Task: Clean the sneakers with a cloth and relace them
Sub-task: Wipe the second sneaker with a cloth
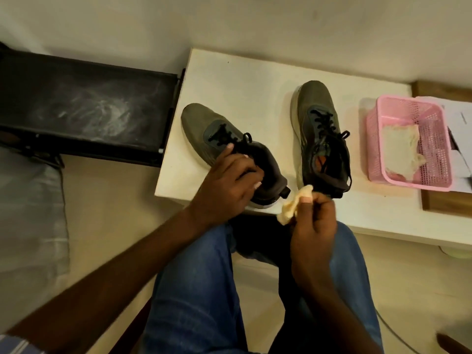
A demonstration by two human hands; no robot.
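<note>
Your left hand curled, gripping, reaching toward 12 o'clock; right hand pinching (thumb on top), raised at 1 o'clock.

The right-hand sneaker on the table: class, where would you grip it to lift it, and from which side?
Probably grip the right sneaker by its heel collar, coming from the near table edge. The heel points toward the person and the opening gapes, with loose laces farther forward.

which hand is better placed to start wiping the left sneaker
Right. The right hand already pinches the cloth beside the heel of the left sneaker, while the left hand grips that sneaker at its collar, steadying it on the table.
</note>
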